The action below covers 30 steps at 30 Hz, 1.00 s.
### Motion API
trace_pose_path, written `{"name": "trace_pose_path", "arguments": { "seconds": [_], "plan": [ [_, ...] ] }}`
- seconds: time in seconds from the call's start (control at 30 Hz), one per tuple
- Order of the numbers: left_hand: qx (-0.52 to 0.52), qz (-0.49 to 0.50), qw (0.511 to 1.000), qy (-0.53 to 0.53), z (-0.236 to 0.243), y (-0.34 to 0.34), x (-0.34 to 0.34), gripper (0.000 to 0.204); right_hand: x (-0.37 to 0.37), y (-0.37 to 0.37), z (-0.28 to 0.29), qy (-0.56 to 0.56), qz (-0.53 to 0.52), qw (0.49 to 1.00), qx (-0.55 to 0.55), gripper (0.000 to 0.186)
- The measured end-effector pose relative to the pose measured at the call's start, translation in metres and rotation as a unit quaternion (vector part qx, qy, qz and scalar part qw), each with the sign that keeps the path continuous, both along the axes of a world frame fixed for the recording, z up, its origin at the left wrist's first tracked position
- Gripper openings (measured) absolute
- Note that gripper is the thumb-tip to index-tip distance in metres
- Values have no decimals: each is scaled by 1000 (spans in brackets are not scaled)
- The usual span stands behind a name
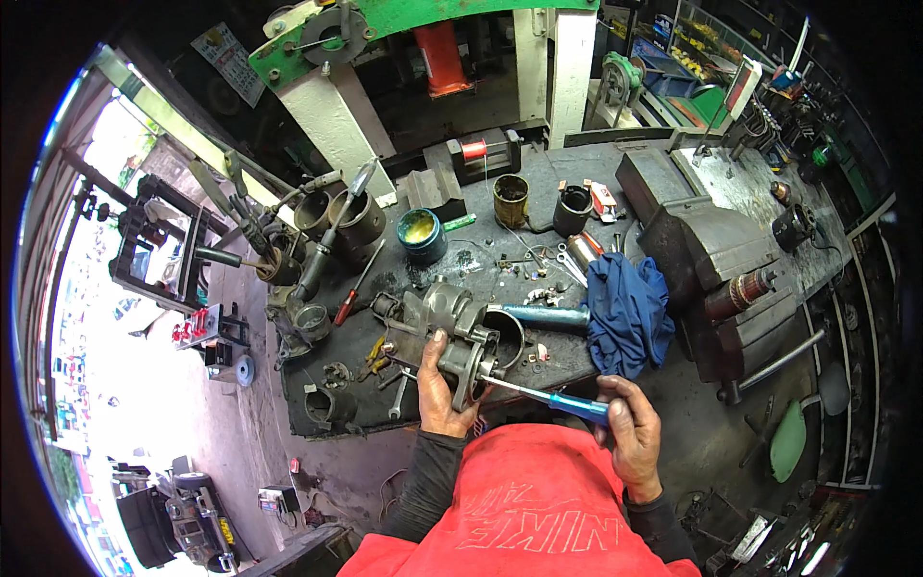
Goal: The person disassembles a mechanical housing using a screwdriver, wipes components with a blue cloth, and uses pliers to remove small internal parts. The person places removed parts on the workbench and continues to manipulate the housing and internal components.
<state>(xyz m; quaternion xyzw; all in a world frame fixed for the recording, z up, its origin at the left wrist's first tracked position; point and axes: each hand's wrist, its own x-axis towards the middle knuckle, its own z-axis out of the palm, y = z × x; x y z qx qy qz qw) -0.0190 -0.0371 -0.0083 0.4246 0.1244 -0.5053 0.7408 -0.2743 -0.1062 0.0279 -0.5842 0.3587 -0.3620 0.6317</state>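
Observation:
My left hand (442, 392) is wrapped around a grey cast-metal starter motor housing (450, 310) at the near edge of the bench, thumb on top. My right hand (632, 433) pinches the end of a blue-handled screwdriver (577, 406). Its shaft points left, with the tip at the round end of the housing near my left fingers. Whether the tip sits in a slot is too small to tell. Beyond the housing lies a blue metal cylinder (543, 317), partly under a dark blue cloth (630, 313). My left fingertips are mostly hidden behind the housing.
A large bench vise (707, 250) stands right, with a copper-banded armature (745, 291) on it. Left lie a red-handled screwdriver (348, 303), yellow-handled pliers (375, 356) and a wrench (396, 404). Farther back are a grease tin (421, 236) and small cans (511, 200).

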Motion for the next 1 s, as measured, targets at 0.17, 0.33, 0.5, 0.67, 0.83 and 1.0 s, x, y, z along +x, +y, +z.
{"name": "trace_pose_path", "arguments": {
  "seconds": [0.17, 0.33, 0.5, 0.67, 0.83, 1.0],
  "plan": [
    [-20, 8, 1000, 1, -2, -2, 0, 54, 3, -1, 4, 9, -46, 997, -64, 36],
    [1, -1, 1000, -6, -2, -2, 1, 53, 2, -1, 7, 98, -33, 986, 130, 46],
    [-10, 8, 1000, 3, -1, -1, 0, 53, 0, -1, 5, -18, -11, 1000, 14, 37],
    [-20, -1, 1000, 18, -3, -2, 2, 52, 1, 0, 1, 13, -5, 996, 91, 41],
    [-26, 4, 1000, 13, -1, -2, 2, 51, -1, 0, -1, -55, 19, 998, 18, 39],
    [-29, 3, 1000, 5, 1, -3, 0, 50, -1, 2, -3, 14, -14, 997, 73, 40]
  ]
}}
